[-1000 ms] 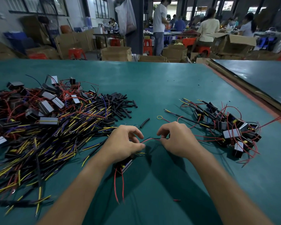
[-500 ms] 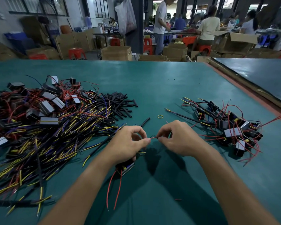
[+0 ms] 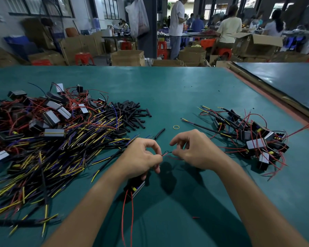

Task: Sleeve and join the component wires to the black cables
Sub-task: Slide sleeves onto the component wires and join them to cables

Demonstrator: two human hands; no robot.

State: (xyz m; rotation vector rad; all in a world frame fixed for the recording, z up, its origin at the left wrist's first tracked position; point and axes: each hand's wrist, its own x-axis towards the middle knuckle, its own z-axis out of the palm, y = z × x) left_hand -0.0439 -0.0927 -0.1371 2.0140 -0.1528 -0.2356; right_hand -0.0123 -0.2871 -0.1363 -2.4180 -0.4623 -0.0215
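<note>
Left hand (image 3: pixel 141 157) pinches wire (image 3: pixel 165 153); cardboard box (image 3: pixel 257 44) open.

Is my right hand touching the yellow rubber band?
No, the rubber band lies alone on the mat, beyond the right hand and clear of its fingers.

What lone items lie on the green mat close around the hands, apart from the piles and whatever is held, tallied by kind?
Yellow rubber band: 1
Stray black sleeve: 1
Red wire scrap: 1
Total: 3
</note>
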